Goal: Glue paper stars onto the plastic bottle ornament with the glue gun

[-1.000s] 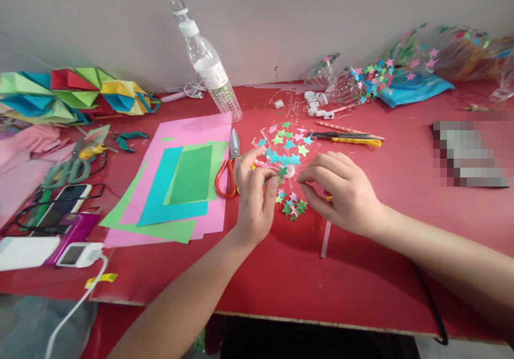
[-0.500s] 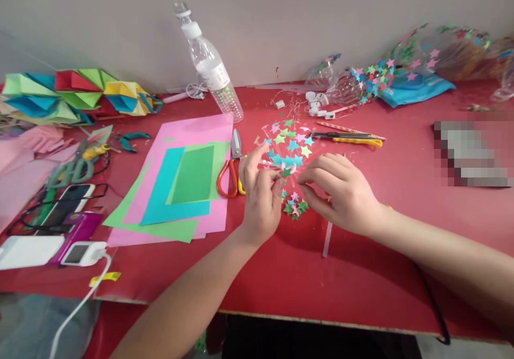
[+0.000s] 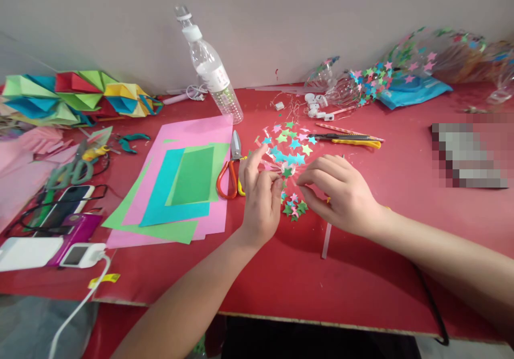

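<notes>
Roughly left to right: paper sheets (image 3: 193, 177), then scissors (image 3: 236, 144) beside them. Left hand (image 3: 261, 209): thumb and forefinger pressed together; can't tell if anything's pinched. Paper stars (image 3: 295, 159) sit between the hands, more in a pile (image 3: 295, 209) nearer the person. Likely light, bendy, easily creased; take by edges. Right hand (image 3: 345, 195): fingers curled, tips close; can't tell if they meet.

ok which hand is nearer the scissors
Left. The left hand is just right of the scissors; the right hand is farther right, past the loose stars.
</notes>
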Demonstrator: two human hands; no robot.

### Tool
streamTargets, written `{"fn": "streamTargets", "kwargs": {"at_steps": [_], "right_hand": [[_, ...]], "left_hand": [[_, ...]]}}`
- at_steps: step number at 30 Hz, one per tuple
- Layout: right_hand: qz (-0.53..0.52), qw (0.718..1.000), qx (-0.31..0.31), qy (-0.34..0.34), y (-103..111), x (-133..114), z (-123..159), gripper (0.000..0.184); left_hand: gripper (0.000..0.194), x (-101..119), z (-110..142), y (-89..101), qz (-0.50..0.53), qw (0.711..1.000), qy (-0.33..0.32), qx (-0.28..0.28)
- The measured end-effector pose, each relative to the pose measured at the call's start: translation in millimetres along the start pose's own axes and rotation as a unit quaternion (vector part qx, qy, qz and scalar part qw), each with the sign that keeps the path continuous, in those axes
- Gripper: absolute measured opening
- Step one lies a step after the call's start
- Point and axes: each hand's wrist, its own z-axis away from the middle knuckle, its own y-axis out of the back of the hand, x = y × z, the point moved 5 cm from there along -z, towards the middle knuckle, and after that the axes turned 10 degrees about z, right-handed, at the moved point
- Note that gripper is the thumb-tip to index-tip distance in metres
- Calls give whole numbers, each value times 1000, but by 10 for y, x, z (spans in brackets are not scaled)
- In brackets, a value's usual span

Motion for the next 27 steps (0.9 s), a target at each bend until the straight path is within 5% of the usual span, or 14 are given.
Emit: {"fn": "streamTargets", "kwargs": {"at_steps": [27], "right_hand": [[96, 995, -17, -35, -47, 17, 25, 15]], "left_hand": [[10, 127, 31, -34, -12, 999, -26, -18]]}}
